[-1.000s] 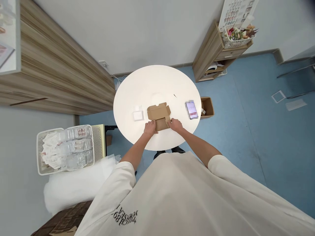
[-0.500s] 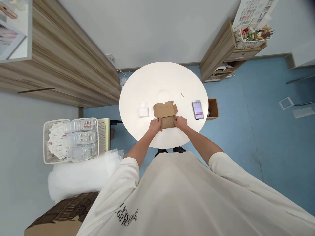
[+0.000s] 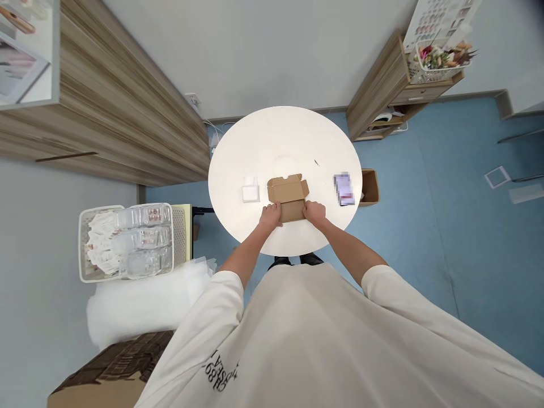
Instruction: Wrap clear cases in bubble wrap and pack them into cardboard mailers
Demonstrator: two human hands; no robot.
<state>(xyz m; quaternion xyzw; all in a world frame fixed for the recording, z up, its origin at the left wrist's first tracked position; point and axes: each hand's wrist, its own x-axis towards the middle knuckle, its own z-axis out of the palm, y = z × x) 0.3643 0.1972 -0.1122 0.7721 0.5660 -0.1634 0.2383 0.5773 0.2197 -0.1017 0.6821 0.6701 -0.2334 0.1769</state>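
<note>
Cardboard box [image 3: 290, 195], brown and partly folded, lies on the round white table [image 3: 283, 133], at the side near to the person; its lid part with small side flaps is open and points away from the body; the left hand [image 3: 271, 214] holds the left end of the lower part, and the right hand [image 3: 315, 211] holds the right end; each hand seems to pinch the cardboard edge between thumb and fingers, but the thumbs are partly hidden, so I cannot tell exactly how they press; on the table, to the left of the box and apart from it, there is a small white stack [image 3: 250, 190]; to the right lies a purple item [image 3: 344, 189], which is blurred by pixels, near the table edge; a small dark mark [image 3: 317, 162] is on the table beyond the box; just beside the table, on the blue floor [image 3: 399, 226], stands an open brown carton [image 3: 370, 187]; at the left side, a white basket [image 3: 126, 243] contains clear plastic packages [image 3: 147, 238].
</note>
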